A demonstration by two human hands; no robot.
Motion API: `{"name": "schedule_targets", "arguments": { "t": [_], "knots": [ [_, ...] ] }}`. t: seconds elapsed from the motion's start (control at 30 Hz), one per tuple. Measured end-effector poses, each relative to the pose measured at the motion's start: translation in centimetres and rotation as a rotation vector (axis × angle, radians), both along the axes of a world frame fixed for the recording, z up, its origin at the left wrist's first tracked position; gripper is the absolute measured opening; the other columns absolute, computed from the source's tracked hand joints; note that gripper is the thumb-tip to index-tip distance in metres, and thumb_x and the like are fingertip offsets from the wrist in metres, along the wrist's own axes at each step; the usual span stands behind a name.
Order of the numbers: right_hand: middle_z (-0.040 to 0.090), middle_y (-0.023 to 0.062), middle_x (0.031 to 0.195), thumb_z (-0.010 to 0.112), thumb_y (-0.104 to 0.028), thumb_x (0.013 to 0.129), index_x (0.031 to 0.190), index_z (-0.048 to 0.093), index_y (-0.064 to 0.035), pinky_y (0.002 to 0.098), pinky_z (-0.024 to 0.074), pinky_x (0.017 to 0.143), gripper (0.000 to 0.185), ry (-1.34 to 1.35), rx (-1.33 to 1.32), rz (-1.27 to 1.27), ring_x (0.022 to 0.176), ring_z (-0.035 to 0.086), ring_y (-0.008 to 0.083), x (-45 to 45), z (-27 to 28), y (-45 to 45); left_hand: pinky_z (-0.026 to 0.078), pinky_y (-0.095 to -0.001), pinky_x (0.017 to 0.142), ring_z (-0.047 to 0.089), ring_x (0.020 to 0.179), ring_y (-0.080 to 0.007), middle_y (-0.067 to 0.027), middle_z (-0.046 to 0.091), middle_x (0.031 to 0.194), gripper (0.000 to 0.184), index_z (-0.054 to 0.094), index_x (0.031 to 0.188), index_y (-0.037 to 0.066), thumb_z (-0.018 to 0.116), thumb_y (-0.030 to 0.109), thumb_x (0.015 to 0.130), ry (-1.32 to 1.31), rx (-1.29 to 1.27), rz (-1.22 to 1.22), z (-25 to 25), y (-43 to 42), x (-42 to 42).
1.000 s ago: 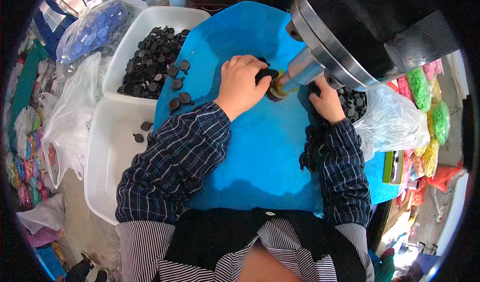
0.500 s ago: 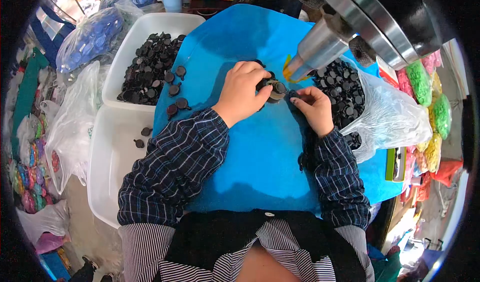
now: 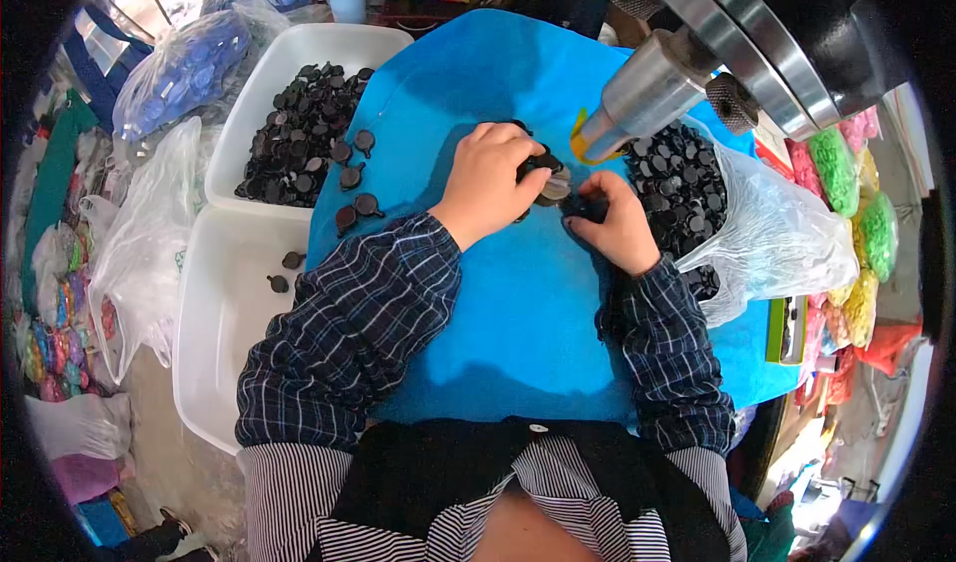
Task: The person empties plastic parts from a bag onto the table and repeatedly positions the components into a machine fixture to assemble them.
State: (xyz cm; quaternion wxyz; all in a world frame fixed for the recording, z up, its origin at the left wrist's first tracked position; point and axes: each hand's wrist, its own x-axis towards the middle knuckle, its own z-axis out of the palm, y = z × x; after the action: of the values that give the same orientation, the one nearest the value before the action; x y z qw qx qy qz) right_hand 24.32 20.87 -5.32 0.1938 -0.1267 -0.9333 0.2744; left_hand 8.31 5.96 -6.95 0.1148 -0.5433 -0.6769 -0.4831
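Observation:
My left hand is curled at a small round metal fixture on the blue cloth. Its thumb and index finger close over something dark beside the fixture; whether this is a loose piece or part of the fixture, I cannot tell. Just right of the fixture, my right hand pinches a black round piece between thumb and fingers. Above both hands hangs the metal press head, its narrow tip pointing down-left with a yellow strip around it. Several loose black tabbed discs lie left of my left hand.
A white tub of black discs stands at the upper left; a second tub below it holds two discs. A clear plastic bag spills black discs at the right. Blue cloth covers the worktop.
My right hand has turned slightly, and the piece in its fingers is now more hidden. The left hand stays at the fixture, its thumb shifted slightly. The whole view has moved a little.

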Motion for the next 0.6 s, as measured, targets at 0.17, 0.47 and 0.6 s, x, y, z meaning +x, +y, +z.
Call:
{"name": "schedule_targets", "arguments": {
  "t": [0.17, 0.47, 0.6],
  "knots": [
    [0.063, 0.0016, 0.096, 0.067, 0.004, 0.082, 0.098, 0.058, -0.0042, 0.0235, 0.0486, 0.077, 0.020, -0.003, -0.386, -0.079, 0.082, 0.059, 0.0093, -0.2, -1.4, 2.4, 0.042, -0.0440, 0.088, 0.055, 0.101, -0.0286, -0.0080, 0.063, 0.099, 0.022, 0.069, 0.093, 0.004, 0.070, 0.021, 0.079, -0.065, -0.023, 0.047, -0.3, 0.0, -0.4],
    [0.063, 0.0016, 0.098, 0.063, 0.004, 0.087, 0.108, 0.053, -0.0048, 0.0233, 0.0490, 0.075, 0.025, 0.251, -0.941, -0.008, 0.085, 0.060, 0.0088, -1.4, -0.4, 1.9, 0.044, -0.0433, 0.084, 0.057, 0.097, -0.0295, -0.0085, 0.064, 0.097, 0.022, 0.068, 0.091, 0.002, 0.071, 0.019, 0.078, -0.094, 0.001, 0.103, -0.4, -0.2, -1.0],
    [0.063, 0.0023, 0.099, 0.062, 0.003, 0.087, 0.110, 0.053, -0.0048, 0.0239, 0.0491, 0.078, 0.025, 0.219, -0.775, 0.045, 0.088, 0.061, 0.0098, -2.6, -1.3, 1.6, 0.046, -0.0426, 0.081, 0.058, 0.094, -0.0301, -0.0089, 0.064, 0.095, 0.021, 0.069, 0.090, 0.002, 0.072, 0.018, 0.077, -0.085, 0.033, 0.101, -0.4, -0.1, -1.0]
  ]
}}
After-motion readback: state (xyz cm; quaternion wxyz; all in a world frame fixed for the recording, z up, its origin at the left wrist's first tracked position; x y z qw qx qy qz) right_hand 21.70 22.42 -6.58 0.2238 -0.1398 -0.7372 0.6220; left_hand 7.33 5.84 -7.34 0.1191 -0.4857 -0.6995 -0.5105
